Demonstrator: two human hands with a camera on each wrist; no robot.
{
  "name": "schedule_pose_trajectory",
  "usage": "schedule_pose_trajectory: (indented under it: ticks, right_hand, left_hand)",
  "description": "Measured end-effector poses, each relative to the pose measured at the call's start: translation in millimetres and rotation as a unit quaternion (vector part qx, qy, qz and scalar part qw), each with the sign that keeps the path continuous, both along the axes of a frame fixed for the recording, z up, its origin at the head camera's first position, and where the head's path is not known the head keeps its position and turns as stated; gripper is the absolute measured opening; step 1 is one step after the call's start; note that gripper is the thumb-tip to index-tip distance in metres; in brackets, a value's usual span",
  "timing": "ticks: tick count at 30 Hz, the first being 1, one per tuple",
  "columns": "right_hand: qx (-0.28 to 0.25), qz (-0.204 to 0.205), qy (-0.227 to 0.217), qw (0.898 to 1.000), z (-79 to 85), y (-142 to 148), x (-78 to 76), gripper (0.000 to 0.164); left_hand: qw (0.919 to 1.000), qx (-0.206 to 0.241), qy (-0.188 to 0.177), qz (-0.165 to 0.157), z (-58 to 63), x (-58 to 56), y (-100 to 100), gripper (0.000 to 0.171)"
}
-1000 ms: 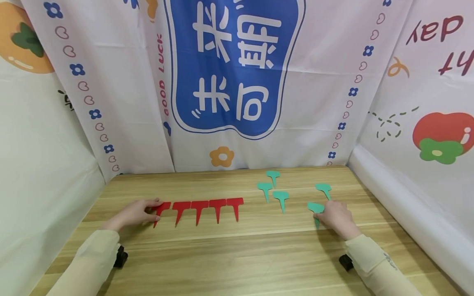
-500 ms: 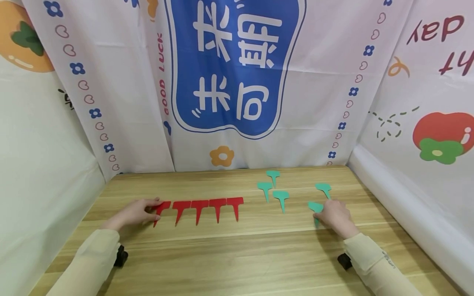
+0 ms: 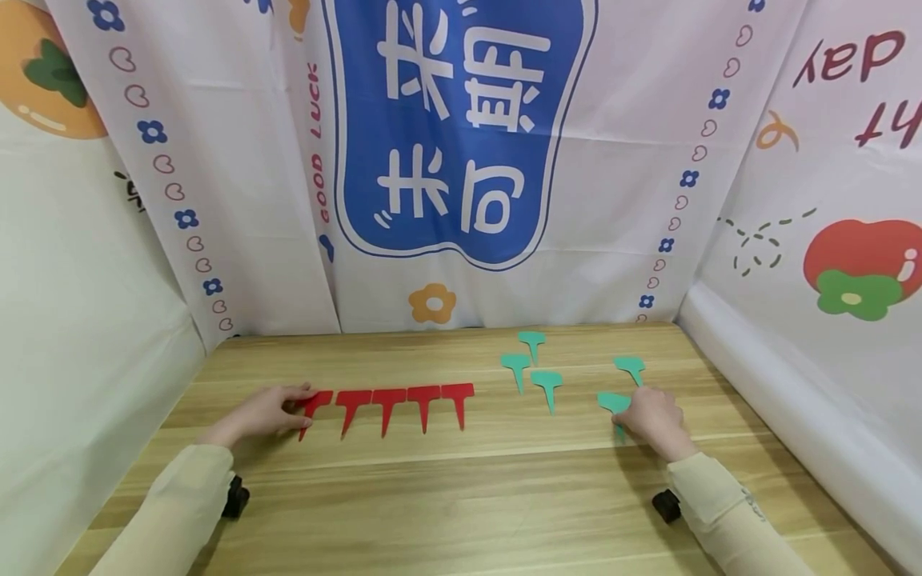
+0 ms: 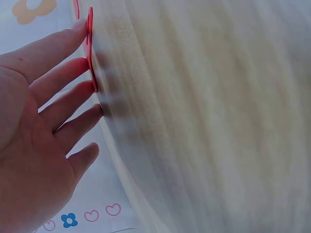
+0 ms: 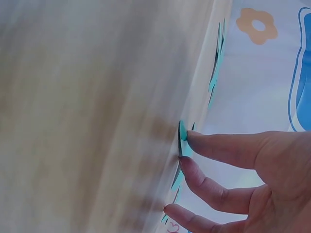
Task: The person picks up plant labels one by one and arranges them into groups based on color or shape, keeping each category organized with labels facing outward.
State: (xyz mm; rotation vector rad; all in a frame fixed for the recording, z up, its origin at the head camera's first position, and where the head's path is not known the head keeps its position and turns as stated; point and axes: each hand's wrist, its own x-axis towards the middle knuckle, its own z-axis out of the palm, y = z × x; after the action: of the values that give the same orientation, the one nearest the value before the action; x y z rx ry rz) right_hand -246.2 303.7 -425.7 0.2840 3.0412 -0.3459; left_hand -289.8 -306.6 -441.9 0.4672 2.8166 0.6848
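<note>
Several red T-shaped plant labels lie in a row on the table, such as the middle red label (image 3: 389,398). My left hand (image 3: 262,412) touches the leftmost red label (image 3: 317,400) with outstretched fingertips, which meet its edge (image 4: 91,53) in the left wrist view. My right hand (image 3: 654,420) pinches a green plant label (image 3: 611,402) between thumb and a bent finger, hiding part of it. In the right wrist view the thumb (image 5: 209,143) lies against this label (image 5: 182,131). Just beyond this hand lies another green label (image 3: 630,366).
Three green labels lie near the table's back edge: a rear one (image 3: 532,340), a left one (image 3: 515,364) and a front one (image 3: 547,380). Printed cloth (image 3: 619,200) hangs behind the wooden table (image 3: 446,512) and along both sides.
The green label at my right hand has shifted and turned slightly, along with a small movement of that hand. My left hand and the red row have stayed in place.
</note>
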Motion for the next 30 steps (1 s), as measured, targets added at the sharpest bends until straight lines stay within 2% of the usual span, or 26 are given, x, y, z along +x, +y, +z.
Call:
schedule_pose_trajectory:
  ticks: [8, 25, 30]
  right_hand:
    - [-0.004, -0.004, 0.002, 1.000, -0.2, -0.3, -1.1, 0.034]
    - [-0.047, -0.011, 0.011, 0.999, 1.1, 2.0, 0.4, 0.037]
    - [-0.057, -0.004, 0.011, 0.998, 0.3, 1.4, 1.1, 0.045]
  left_hand:
    - [1.0000, -0.003, 0.007, -0.001, -0.1, 0.4, -0.1, 0.065]
    - [1.0000, 0.002, -0.005, 0.006, 3.1, 2.5, 1.8, 0.065]
    - [0.9999, 0.002, -0.009, 0.006, 3.4, 3.1, 1.5, 0.066]
